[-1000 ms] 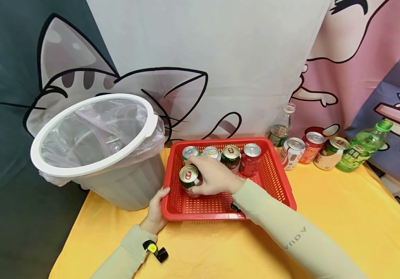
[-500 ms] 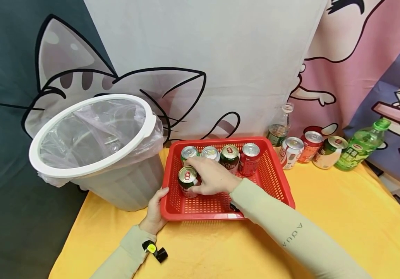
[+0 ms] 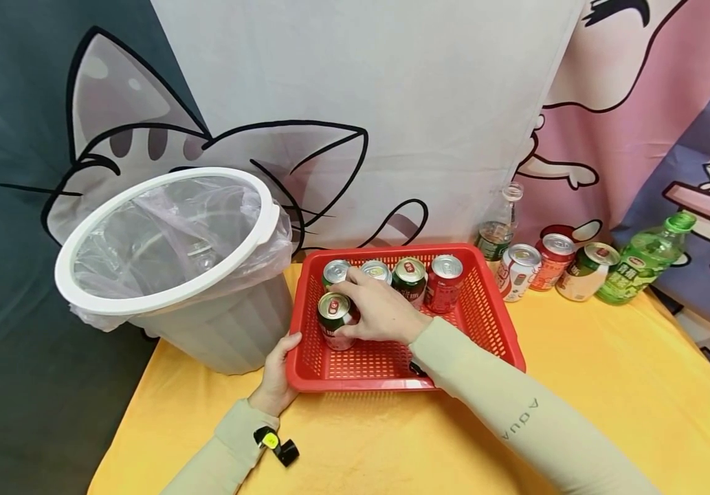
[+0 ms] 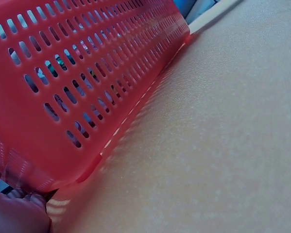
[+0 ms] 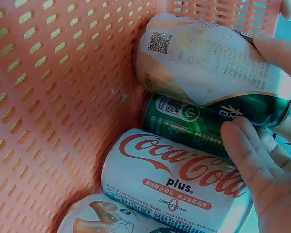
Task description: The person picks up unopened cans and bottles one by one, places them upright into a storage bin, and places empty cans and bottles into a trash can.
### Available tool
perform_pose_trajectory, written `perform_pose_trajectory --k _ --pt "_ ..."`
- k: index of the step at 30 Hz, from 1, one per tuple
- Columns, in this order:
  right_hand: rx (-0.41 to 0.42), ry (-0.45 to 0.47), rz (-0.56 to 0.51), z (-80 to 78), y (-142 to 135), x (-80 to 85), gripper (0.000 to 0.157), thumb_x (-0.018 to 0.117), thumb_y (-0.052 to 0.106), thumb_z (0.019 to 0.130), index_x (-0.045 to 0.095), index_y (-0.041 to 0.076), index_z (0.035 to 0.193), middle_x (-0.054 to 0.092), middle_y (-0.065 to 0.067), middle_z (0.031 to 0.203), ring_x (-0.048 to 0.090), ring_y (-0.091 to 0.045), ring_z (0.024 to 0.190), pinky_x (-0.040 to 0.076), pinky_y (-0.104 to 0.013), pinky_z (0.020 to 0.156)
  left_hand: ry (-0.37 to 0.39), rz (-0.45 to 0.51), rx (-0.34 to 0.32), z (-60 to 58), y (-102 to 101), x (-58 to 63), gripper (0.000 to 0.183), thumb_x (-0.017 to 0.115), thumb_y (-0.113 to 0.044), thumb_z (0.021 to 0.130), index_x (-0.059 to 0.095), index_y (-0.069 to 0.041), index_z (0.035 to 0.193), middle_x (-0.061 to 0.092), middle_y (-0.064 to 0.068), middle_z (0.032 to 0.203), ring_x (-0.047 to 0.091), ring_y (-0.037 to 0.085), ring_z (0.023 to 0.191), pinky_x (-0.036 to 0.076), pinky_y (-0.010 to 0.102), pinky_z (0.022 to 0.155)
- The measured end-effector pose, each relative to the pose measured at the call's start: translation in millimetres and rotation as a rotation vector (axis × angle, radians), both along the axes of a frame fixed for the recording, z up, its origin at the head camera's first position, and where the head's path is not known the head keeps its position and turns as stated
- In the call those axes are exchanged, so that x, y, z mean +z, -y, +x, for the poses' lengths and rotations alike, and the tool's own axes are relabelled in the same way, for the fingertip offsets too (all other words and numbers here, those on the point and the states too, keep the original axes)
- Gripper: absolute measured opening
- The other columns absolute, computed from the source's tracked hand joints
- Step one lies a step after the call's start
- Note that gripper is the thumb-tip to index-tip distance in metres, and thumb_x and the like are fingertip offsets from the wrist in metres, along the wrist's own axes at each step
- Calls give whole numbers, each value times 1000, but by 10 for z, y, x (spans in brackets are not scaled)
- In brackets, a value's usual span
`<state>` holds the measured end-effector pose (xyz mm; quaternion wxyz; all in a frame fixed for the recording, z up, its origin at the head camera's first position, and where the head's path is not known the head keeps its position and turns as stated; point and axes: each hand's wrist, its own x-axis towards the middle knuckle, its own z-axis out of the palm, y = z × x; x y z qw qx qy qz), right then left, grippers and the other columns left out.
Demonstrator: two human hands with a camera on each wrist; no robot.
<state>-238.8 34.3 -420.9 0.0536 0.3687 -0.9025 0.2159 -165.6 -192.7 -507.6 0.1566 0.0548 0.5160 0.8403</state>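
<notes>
A red plastic basket (image 3: 361, 386) with slotted walls sits on the table. My left hand (image 3: 275, 378) grips its left front corner, thumb over the rim. Inside, at the front left, a white and dark green soda can (image 3: 334, 308) stands upright, held between the thumb and fingers of my right hand (image 3: 382, 309). Behind it runs a row: a green can (image 3: 335, 270), a white Coca-Cola plus can (image 5: 169, 174), a dark green and pink can (image 3: 409, 271) and a red can (image 3: 445, 282). The hand partly hides the row's left end.
A grey bin (image 3: 243, 330) with a white rim and plastic liner stands left of the basket; a bottle lies inside. Right of the basket stand a clear bottle (image 3: 498, 227), several cans (image 3: 518, 271) and a green bottle (image 3: 648, 258). A yellow cloth (image 3: 355, 447) covers the table.
The right hand's fingers have lifted very slightly at the front can, which keeps nearly the same place. The left hand and basket have not moved.
</notes>
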Motion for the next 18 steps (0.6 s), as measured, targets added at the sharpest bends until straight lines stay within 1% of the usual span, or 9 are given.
perform_pose_trajectory --k 6,12,18 --pt "0 0 10 -5 10 0 74 91 41 77 63 14 140 55 0 123 63 -13 106 57 -32 95 5 1 -9 -7 9 -5 43 38 -35 105 32 -22 146 58 -9 130 58 14 119 51 33 101" --pt "4 12 18 -11 23 -6 74 91 39 78 61 15 142 54 -3 133 66 -18 112 56 -35 99 18 -7 -4 -6 30 -14 46 37 -34 105 29 -22 148 58 -10 131 57 14 120 52 33 102" --pt "-7 28 11 -5 7 10 75 91 39 77 61 15 141 53 -4 139 65 -20 119 55 -37 103 12 -10 -13 -12 13 -18 47 37 -35 105 28 -21 149 58 -9 132 57 14 120 52 34 102"
